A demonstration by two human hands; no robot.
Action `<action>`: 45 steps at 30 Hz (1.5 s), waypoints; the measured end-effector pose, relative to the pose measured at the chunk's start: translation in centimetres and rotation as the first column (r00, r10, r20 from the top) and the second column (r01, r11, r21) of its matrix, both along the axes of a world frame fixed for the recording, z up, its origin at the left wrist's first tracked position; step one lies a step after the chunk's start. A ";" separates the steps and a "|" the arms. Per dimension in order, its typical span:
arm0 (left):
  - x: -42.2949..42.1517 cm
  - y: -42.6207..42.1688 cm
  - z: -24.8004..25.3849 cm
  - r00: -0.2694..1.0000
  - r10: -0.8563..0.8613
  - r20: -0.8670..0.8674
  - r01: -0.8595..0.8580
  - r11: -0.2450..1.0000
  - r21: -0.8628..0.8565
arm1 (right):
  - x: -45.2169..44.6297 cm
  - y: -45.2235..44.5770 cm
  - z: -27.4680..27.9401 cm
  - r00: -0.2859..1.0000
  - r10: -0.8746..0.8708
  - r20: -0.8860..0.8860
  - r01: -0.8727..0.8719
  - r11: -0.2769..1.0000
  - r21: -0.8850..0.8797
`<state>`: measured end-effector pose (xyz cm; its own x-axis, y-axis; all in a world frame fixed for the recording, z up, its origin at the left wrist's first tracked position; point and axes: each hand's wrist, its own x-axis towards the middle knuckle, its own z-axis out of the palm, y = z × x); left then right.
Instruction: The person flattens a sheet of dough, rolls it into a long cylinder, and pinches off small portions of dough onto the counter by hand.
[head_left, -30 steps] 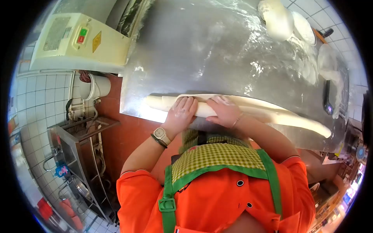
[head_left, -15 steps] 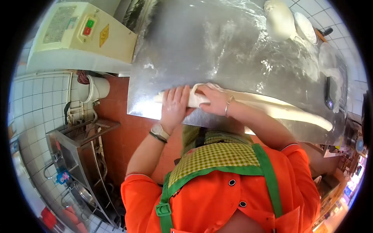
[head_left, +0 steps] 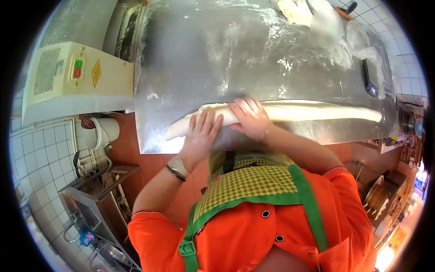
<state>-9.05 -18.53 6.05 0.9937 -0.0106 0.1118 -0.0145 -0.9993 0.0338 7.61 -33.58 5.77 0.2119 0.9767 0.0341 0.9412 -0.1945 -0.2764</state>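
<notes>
A long pale roll of dough (head_left: 317,111) lies across the near part of the metal table (head_left: 190,68), its left end close to the table's left corner. My left hand (head_left: 201,133) rests on the roll near that end, fingers spread. Just to its right, my right hand (head_left: 250,119) lies over the dough with its fingers stretched across the top and the thumb apart. A thin raised edge of dough shows along the far side of the roll. The palms hide the dough beneath them.
A cream machine (head_left: 68,75) with green and red buttons stands at the left. Dough (head_left: 294,11), a plastic bag (head_left: 358,38) and a black device (head_left: 369,77) lie at the far right. A white bucket (head_left: 103,132) and a metal rack (head_left: 97,204) are at the lower left.
My right hand has released the pinched dough edge and now lies over the roll. The roll's left part is angled nearer to me, and the view has shifted.
</notes>
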 end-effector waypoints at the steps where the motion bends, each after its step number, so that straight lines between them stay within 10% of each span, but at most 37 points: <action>1: 0.0 -0.7 -0.5 0.998 0.058 0.002 -0.058 0.997 -0.049 | -0.9 -1.5 0.1 1.000 -0.012 0.013 0.011 1.000 0.021; 8: 4.4 4.0 1.0 0.968 0.181 -0.174 -0.212 0.960 -0.185 | 3.2 1.6 -0.3 0.983 -0.104 0.153 0.097 0.994 0.050; 10: 5.8 5.5 1.0 0.956 0.160 -0.247 -0.212 0.956 -0.202 | 5.0 2.9 1.3 0.996 -0.077 -0.041 0.064 0.964 -0.259; 16: 3.1 8.3 5.0 0.991 -0.004 -0.135 -0.017 0.989 -0.150 | 2.0 2.1 0.8 0.963 -0.070 -0.261 0.083 0.996 0.041; 25: -0.8 8.8 0.3 0.989 0.038 -0.143 -0.048 0.996 -0.070 | 1.6 -4.4 -5.0 0.971 -0.101 0.219 0.043 0.966 0.253; 27: -1.3 8.1 0.5 0.992 0.029 -0.121 -0.040 0.995 -0.092 | 1.3 -4.9 -0.5 0.992 -0.044 0.119 0.046 0.999 -0.010; 32: 1.9 2.0 1.8 0.983 -0.070 -0.172 0.023 0.965 -0.261 | 1.8 -4.2 -0.9 0.999 -0.038 0.013 0.038 0.999 -0.005; 36: 6.1 -3.6 0.1 0.986 -0.127 0.109 0.141 0.981 -0.132 | 1.8 -5.6 -1.3 0.995 -0.031 0.090 0.028 0.999 0.033; 45: 6.8 -1.1 -0.2 0.994 0.003 -0.106 -0.027 0.973 -0.230 | 13.2 -16.4 -0.7 0.987 -0.111 0.116 0.118 0.992 -0.053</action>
